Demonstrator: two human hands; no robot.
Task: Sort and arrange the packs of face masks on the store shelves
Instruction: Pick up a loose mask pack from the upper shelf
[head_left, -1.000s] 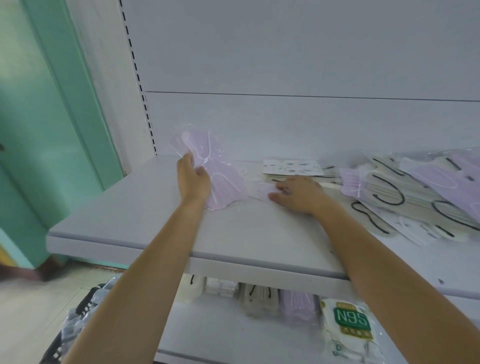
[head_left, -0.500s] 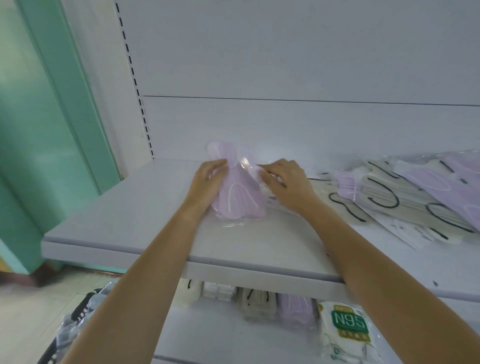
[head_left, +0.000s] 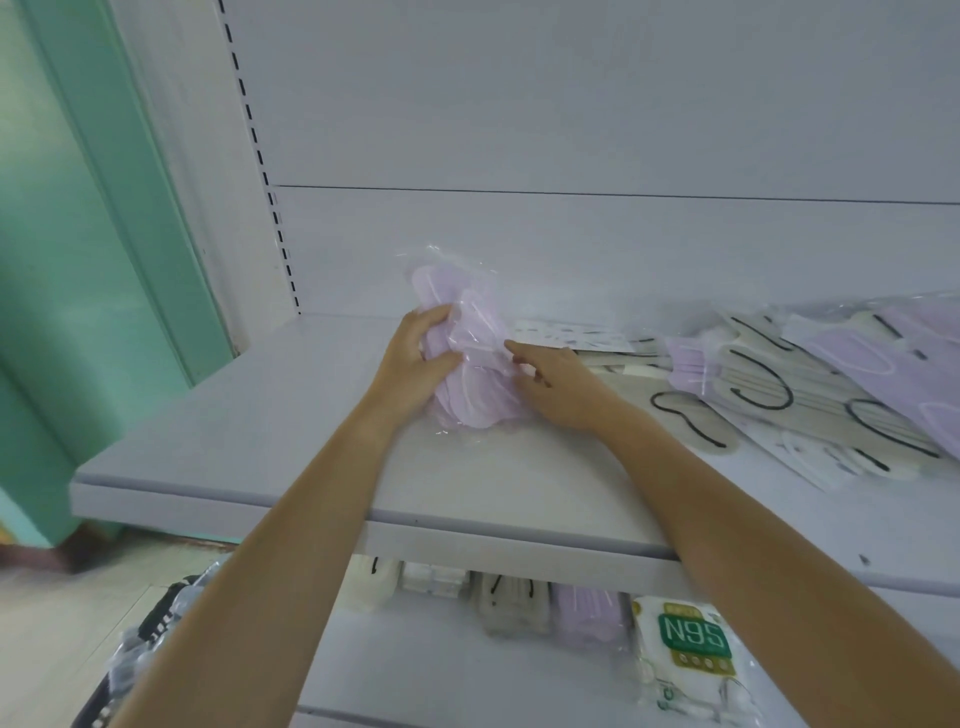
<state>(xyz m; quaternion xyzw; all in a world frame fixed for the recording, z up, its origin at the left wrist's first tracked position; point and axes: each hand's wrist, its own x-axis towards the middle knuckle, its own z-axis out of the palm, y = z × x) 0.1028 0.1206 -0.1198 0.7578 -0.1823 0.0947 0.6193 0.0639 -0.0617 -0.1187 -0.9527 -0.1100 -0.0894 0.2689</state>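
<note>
Lilac pack (head_left: 470, 374) of face masks in clear, crinkled wrap stands tilted on the upper shelf (head_left: 260, 415), between the two hands. No writing readable on it.

Left hand (head_left: 413, 364): fingers and thumb curled round the pack's left side, gripping it.

Right hand (head_left: 558, 387): fingers bent against the pack's right edge, pinching the wrap; index fingertip lies on the plastic.

Right of the right hand, on the same shelf: loose heap of packs (head_left: 831, 374), overlapping and askew. Beige masks with black ear loops, lilac masks with white loops, some white ones at the near edge. Any print there is too blurred to read.

Just beyond the right hand: flat white pack (head_left: 561, 332) with small dark marks, lying on the shelf. Marks are not legible.

Below the forearms, on the lower shelf (head_left: 415, 670): a row of packs standing at the back, cream, white, beige with black loops, then a lilac one (head_left: 589, 616). Right of that row, under the right forearm, white pack (head_left: 691, 644) with a green label reading "N95"; smaller print below it cannot be read.

Below the left forearm, on the floor: black basket (head_left: 150, 639) with clear-wrapped goods, partly hidden.

Far left of the left hand: green wall (head_left: 78, 260). Slotted upright (head_left: 260, 156) runs up the white back panel above the left hand.
</note>
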